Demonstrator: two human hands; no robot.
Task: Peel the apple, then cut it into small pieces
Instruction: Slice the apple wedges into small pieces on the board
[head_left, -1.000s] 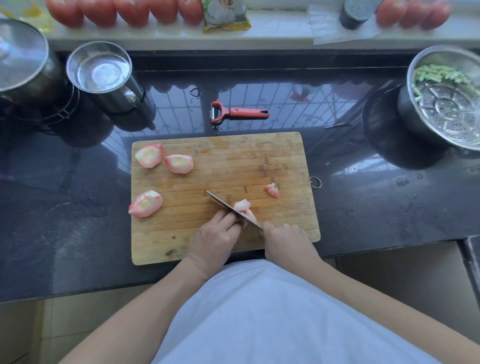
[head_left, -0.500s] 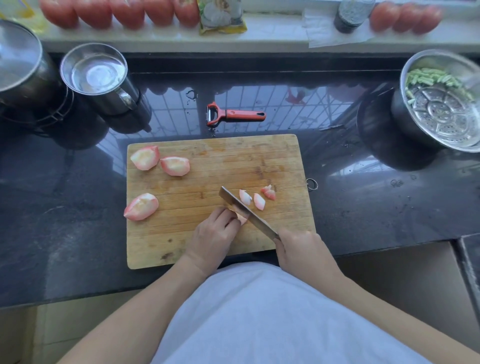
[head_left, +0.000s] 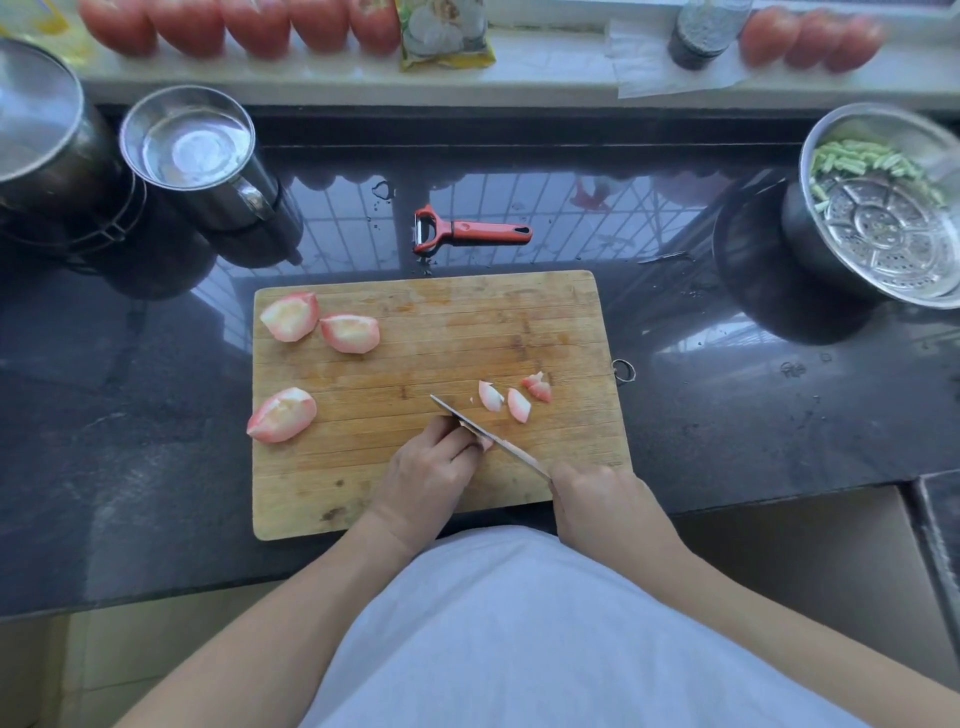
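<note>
While the left hand (head_left: 426, 467) pinches a wedge remnant (head_left: 485, 442) against the board (head_left: 426, 488), the right hand (head_left: 597, 499) grips the knife (head_left: 488, 434) laid against it: dicing is under way. Three quarters (head_left: 283, 414) wait at the board's left (peeler (head_left: 470, 232) idle on the counter (head_left: 727, 415)). Next, I judge, another slice, fingertips tucked clear.

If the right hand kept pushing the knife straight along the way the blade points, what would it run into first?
The right hand aims the knife up and left across the cutting board. The left hand fingers sit right against the blade; past them the board looks free until the apple quarters, as far as depth shows.
</note>
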